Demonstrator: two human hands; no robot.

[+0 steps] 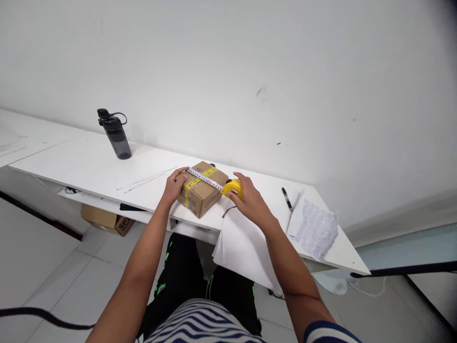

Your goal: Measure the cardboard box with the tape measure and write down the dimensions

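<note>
A small cardboard box (202, 195), bound with yellow strapping, sits near the front edge of the white worktop (89, 166), roughly in the middle of its length. A tape blade (205, 179) lies stretched flat across the top of the box from its left edge to its right. The left hand (174, 183) rests on the box's left end, its fingers curled over the top edge and pinning the end of the blade there. The right hand (250, 200) is just beside the box's right end, its fingers closed around the yellow tape measure case (233, 188), from which the blade runs out. Under the right wrist a stack of white paper sheets (243, 243) overhangs the front of the worktop. Further right lie a black pen (287, 198) and a crumpled printed sheet (317, 228), near each other. Well to the left, close to the wall, a dark bottle (116, 135) stands upright. Below the worktop on the left, a second carton (107, 220) sits on the tiled floor.
</note>
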